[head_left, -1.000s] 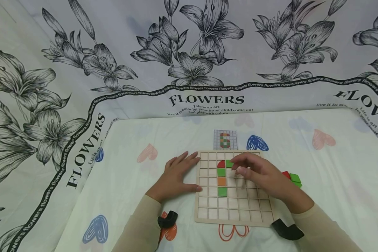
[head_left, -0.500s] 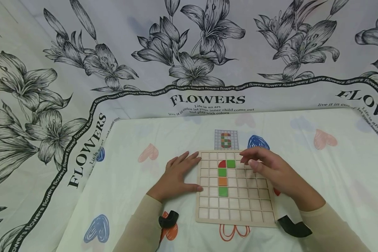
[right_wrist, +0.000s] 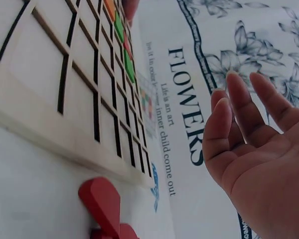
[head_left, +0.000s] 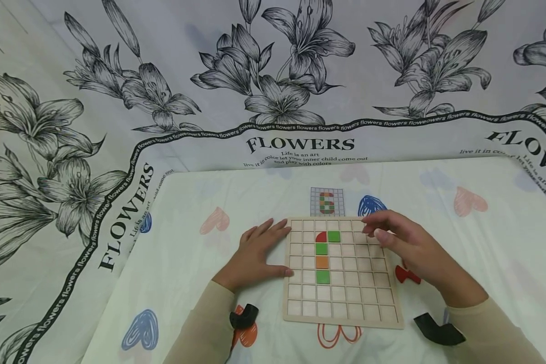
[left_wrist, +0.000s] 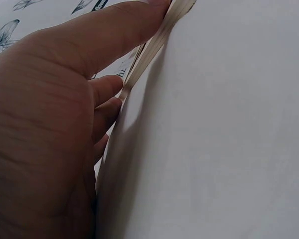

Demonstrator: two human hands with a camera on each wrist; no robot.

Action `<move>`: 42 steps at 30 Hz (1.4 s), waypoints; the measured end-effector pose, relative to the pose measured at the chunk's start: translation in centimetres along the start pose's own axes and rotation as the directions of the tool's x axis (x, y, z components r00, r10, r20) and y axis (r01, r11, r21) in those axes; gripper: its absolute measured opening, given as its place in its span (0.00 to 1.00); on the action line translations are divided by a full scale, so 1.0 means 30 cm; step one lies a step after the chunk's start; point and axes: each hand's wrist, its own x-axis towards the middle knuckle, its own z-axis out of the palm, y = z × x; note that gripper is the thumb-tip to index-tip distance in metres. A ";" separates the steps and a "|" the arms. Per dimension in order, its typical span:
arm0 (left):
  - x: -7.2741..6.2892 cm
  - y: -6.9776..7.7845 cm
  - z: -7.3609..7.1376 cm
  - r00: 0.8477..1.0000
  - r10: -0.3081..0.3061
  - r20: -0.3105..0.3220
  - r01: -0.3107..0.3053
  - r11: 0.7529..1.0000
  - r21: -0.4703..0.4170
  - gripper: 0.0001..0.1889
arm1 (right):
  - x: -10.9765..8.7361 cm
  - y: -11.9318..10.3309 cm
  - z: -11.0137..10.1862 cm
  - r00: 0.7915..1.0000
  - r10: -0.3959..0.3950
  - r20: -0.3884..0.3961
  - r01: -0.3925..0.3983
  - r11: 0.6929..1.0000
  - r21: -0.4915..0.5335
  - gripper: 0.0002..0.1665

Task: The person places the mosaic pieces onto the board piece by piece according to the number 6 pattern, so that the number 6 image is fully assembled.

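Observation:
A wooden grid board [head_left: 364, 304] lies flat on the table. In its upper left part sit a red rounded tile [head_left: 320, 237] with a green tile [head_left: 334, 236] to its right. Below the red one, a column runs green [head_left: 321, 248], orange [head_left: 322, 262], green [head_left: 323, 277]. My left hand [head_left: 257, 253] touches the board's left edge, its fingers extended and thumb spread. Over the board's upper right corner hovers my right hand [head_left: 409, 247]. The right wrist view shows its fingers [right_wrist: 246, 107] loosely bent, with nothing held between them.
Red pieces [head_left: 407, 274] lie on the cloth beside the board's right edge, partly behind the right hand. A small printed card [head_left: 326, 202] with a coloured grid pattern lies beyond the board. A flower-print cloth [head_left: 277, 65] hangs behind the table.
My right hand has moved right, away from the upper green tile, which stays in its cell. Red pieces at the right have come into sight while the green ones there became hidden. The left hand stays put.

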 end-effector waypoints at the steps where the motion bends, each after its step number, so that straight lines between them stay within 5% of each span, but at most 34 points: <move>1: 0.000 0.000 0.000 1.000 0.001 -0.001 -0.001 1.000 0.001 0.53 | -0.004 0.003 -0.004 1.000 -0.004 -0.004 0.004 1.000 -0.006 0.18; 30: 0.001 0.001 0.003 1.000 0.001 0.001 -0.001 1.000 0.006 0.53 | -0.141 0.138 -0.195 0.985 0.041 -0.166 -0.061 0.991 -0.116 0.19; 42: -0.001 -0.001 0.003 1.000 -0.002 -0.004 0.002 1.000 0.002 0.53 | -0.179 0.223 -0.245 0.954 0.186 -0.234 -0.233 0.954 -0.190 0.16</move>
